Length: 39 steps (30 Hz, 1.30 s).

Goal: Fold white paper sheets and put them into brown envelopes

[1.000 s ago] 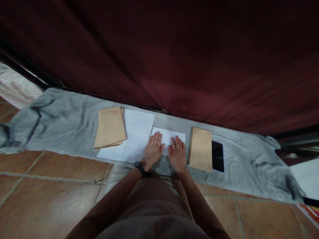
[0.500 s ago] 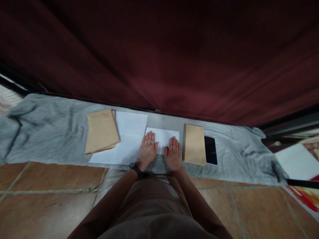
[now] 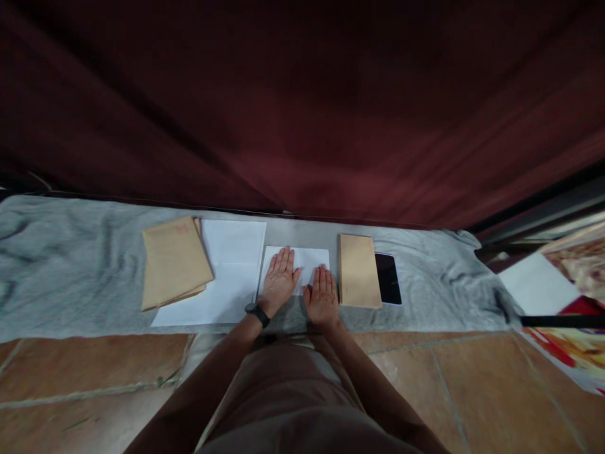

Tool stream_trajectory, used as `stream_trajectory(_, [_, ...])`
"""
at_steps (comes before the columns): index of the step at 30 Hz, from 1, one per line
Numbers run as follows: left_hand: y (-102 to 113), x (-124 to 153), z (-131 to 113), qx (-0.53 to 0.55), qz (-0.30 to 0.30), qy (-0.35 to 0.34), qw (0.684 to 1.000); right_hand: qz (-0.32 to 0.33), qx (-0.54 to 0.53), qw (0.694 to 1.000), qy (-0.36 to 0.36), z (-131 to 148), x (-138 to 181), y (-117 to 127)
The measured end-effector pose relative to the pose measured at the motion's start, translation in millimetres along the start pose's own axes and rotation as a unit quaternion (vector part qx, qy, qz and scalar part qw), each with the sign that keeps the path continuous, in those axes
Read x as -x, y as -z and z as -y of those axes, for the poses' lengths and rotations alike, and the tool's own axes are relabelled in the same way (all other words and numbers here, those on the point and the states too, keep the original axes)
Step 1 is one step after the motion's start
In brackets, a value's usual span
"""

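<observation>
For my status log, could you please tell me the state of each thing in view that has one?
Small white paper: flat, partly covered by both hands
Left hand: open, palm down
Right hand: open, palm down
Left brown envelopes: stacked askew
Large white paper: flat, partly covered by those envelopes
Right brown envelopes: stacked nearly even
Phone: screen dark
Wristwatch: strapped on
Grey cloth: spread out, wrinkled

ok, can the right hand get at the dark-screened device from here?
Probably yes: the right hand lies flat on the white paper. The brown envelope stack lies between it and the dark-screened device, but looks low enough to reach over.
</observation>
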<state>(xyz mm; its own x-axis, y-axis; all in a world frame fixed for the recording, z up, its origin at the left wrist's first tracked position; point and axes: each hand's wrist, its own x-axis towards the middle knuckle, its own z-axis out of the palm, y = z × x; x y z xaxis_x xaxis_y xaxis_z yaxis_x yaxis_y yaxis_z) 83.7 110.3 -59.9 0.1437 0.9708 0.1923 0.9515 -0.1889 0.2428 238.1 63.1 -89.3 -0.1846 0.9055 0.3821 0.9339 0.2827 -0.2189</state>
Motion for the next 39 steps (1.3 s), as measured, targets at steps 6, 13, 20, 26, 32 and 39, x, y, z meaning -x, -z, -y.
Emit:
stream_trajectory(6, [-2.2,-7.6,14.0,-0.022,-0.010,0.020,1.000,0.019,-0.021,0.999,-0.019,0.3,0.8,8.0])
stream_trajectory(13, [0.3,-7.5,12.0,-0.026,0.002,0.021,0.999,0.085,-0.078,0.993,0.004,16.7,-38.7,10.8])
stream_trajectory(20, [0.8,-6.6,11.9,-0.032,-0.002,0.019,0.999,0.077,-0.050,0.996,-0.009,10.8,-57.8,-5.0])
stream_trajectory(26, [1.6,-7.0,9.7,-0.024,-0.009,0.023,0.999,0.043,-0.026,0.998,-0.032,-3.8,-51.3,-8.5])
stream_trajectory(32, [1.7,-6.7,10.2,-0.023,-0.015,0.023,0.999,0.025,-0.002,0.999,-0.043,-6.3,-38.7,-7.7])
stream_trajectory(39, [-4.2,-4.9,14.9,-0.009,-0.031,0.020,0.999,0.018,0.014,0.999,-0.046,-7.0,-35.8,-11.7])
